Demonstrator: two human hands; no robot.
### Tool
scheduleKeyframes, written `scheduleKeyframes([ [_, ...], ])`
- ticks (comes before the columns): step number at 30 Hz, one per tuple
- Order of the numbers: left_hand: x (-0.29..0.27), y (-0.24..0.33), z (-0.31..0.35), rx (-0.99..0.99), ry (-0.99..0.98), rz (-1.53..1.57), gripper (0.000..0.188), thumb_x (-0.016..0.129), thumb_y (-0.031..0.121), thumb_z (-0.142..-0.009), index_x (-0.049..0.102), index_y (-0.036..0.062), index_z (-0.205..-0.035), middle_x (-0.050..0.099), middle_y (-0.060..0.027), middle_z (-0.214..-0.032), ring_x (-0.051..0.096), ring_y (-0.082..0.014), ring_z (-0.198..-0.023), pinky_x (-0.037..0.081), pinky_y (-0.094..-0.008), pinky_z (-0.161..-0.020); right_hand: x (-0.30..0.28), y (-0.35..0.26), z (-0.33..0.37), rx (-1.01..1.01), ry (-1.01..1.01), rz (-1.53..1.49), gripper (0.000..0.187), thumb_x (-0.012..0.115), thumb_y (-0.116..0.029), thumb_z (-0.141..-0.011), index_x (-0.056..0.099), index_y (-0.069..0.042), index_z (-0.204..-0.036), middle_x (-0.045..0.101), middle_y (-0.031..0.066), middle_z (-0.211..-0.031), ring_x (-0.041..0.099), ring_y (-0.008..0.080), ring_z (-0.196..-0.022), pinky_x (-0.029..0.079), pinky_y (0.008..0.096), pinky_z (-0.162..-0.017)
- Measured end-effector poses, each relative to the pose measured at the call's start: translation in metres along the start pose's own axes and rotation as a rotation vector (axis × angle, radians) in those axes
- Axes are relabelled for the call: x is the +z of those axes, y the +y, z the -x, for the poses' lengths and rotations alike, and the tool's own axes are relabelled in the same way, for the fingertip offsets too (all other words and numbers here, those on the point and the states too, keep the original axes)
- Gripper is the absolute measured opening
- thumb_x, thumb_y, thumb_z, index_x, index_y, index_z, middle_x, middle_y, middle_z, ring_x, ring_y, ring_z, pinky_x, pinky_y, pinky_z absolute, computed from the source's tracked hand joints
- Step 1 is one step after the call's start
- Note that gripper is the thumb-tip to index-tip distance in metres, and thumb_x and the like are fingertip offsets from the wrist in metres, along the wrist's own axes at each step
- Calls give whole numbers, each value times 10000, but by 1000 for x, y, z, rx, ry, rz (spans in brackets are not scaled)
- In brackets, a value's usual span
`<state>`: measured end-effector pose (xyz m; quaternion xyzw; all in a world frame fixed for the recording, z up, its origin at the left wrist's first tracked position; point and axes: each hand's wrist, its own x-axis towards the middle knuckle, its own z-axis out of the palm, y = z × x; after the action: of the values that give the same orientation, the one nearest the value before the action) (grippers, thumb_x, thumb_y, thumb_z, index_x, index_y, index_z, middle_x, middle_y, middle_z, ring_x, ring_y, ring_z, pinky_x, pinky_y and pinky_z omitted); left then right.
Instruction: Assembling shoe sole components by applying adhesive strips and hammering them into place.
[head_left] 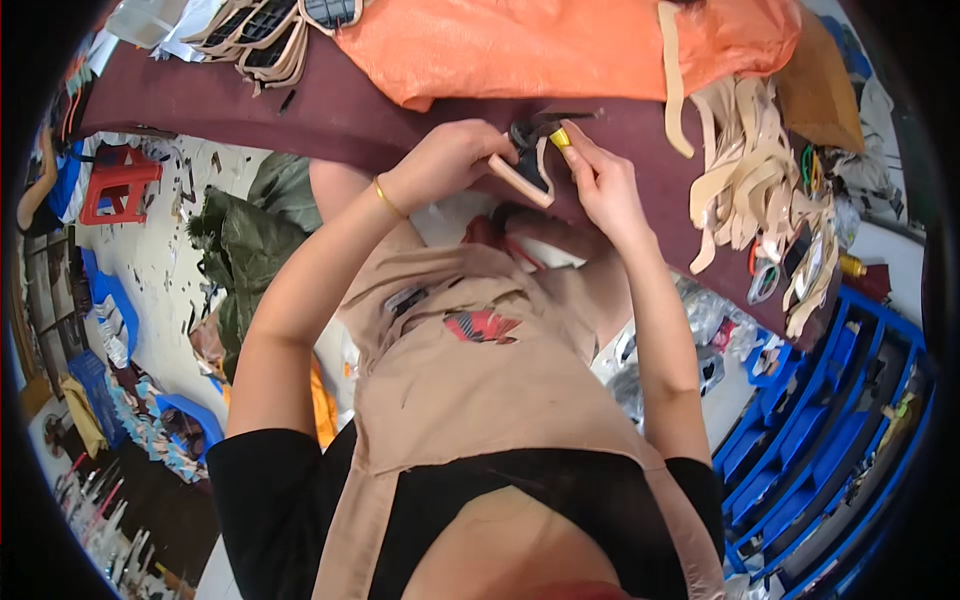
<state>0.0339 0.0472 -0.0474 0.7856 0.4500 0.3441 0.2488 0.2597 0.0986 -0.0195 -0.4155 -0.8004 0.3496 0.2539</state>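
black short sleeves point(265, 500), tan apron point(490, 410), gold wrist bangle point(390, 197)

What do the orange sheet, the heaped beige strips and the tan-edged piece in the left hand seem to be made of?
Orange sheet: probably plastic or coated fabric, softly shiny, with fine creases.
Beige strips: perhaps leather or imitation leather, smooth and bending in loose curves.
Tan-edged piece: possibly similar, with a matte edge and dark inner face; too small to tell firmly.

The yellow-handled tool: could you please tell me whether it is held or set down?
Held: the right hand grips the tool's yellow handle.
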Motion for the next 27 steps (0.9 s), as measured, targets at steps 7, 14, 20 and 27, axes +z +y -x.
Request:
scheduleKeyframes([
  [7, -25, 34, 10, -547, 245, 1123, 355, 650, 85, -833, 506, -8, -1143, 625, -40, -966, 611, -116, -858, 510, -252, -726, -44, 10, -12, -267, 346, 741, 297, 608, -273, -850, 623, -131, -1110, 597, 125, -974, 568, 290, -913, 449, 356, -825],
  [14, -10, 56, -9, -773, 349, 1351, 452, 446, 429, -944, 529, 19, -1114, 628, -36, -985, 597, -99, -878, 485, -263, -797, 25, -54, 0, 484, 203, -1009, 341, 461, -382, -955, 475, -94, -772, 398, -43, -476, 317, 34, -370, 238, 214, -350],
  [20, 29, 72, 6, -628, 303, 1335, 398, 371, 403, -978, 524, 37, -1002, 590, -24, -869, 562, -94, -783, 464, -236, -743, 21, -41, 8, 532, 199, -1033, 318, 459, -355, -955, 559, -55, -987, 604, -2, -758, 545, 58, -567, 409, 193, -453],
  [27, 40, 75, 7, -673, 493, 1102, 332, 389, 337, -986, 480, 35, -882, 512, -8, -744, 496, -84, -670, 432, -237, -633, 21, -48, 18, 445, 5, -1164, 216, 488, -274, -956, 494, -58, -968, 568, 2, -818, 517, 60, -656, 429, 200, -575],
])
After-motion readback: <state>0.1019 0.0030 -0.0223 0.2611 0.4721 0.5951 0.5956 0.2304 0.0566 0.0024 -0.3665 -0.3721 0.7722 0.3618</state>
